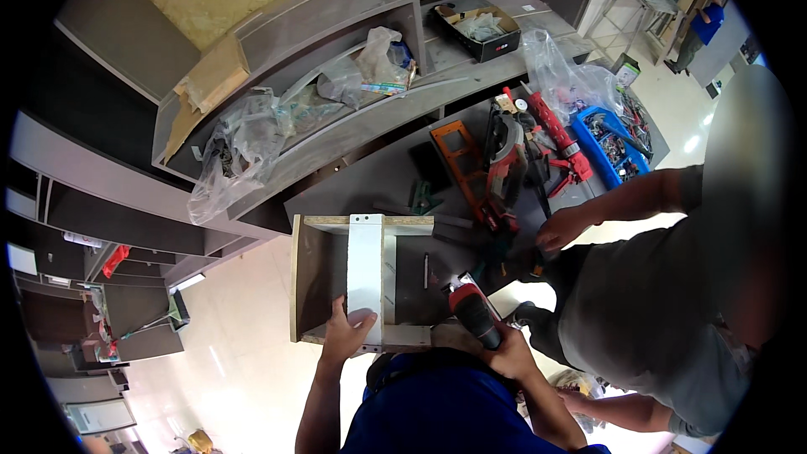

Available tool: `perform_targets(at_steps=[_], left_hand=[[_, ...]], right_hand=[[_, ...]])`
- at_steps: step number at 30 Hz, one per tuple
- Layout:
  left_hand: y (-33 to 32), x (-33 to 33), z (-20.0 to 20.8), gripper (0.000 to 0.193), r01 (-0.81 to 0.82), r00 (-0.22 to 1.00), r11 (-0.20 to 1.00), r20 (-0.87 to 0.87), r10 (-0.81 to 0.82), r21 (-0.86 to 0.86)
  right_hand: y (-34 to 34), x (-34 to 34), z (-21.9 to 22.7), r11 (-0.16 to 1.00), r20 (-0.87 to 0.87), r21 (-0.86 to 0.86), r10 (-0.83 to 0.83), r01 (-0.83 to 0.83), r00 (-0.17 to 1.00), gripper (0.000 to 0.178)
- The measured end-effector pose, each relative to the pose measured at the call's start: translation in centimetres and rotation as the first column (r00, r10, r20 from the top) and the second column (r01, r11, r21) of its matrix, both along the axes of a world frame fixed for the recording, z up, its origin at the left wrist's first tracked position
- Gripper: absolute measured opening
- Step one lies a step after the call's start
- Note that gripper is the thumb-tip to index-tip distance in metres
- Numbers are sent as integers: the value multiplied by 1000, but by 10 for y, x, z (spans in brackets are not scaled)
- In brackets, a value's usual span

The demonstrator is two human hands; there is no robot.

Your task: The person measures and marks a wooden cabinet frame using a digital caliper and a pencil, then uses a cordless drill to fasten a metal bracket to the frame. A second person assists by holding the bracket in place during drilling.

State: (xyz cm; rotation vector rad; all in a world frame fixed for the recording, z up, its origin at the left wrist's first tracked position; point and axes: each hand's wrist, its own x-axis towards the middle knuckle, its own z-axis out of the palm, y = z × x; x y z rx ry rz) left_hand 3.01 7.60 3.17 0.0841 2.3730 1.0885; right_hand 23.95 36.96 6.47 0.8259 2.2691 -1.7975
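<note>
My left hand (pixel 345 335) lies at the near edge of a white strip (pixel 365 269), its index finger and thumb stretched apart. This strip runs across an open-topped grey box with raw board edges (pixel 296 277), which looks like a drawer or small cabinet. In my right hand (pixel 509 355) is a red and black handheld power tool (pixel 476 316), gripped by its dark body, its head towards the box's right side. A slim, pen-like light stick (pixel 426 271) lies on the dark surface just right of the strip.
A co-worker in grey (pixel 647 294) stands close on my right, one hand (pixel 565 227) over the bench. Beyond lie a red circular saw (pixel 506 155), a red caulking gun (pixel 561 139), an orange frame (pixel 458 160) and a blue bin (pixel 580 124). Behind runs a counter with plastic bags (pixel 244 134).
</note>
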Motion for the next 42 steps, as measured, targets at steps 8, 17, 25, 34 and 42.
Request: perform_targets(at_steps=[8,17,25,34,42], left_hand=[[-6,20,-14,77,5,975,999,-224,6,47],[-76,68,-7,34,-86,795,988,-590,143,125],[-99,109,-23,22,-303,805,939,-483,344,163],[-169,173,-137,18,-554,832,822,76,549,130],[-250,278,-215,33,-278,495,853,695,522,-442]], right_hand=[[8,-6,-2,996,33,67,53,-56,998,60],[1,-20,7,870,238,156,427,-468,873,64],[18,-33,1,825,307,70,517,-561,799,62],[16,-18,-24,829,250,131,503,-543,827,59],[3,-4,-37,939,149,70,324,-336,934,65]])
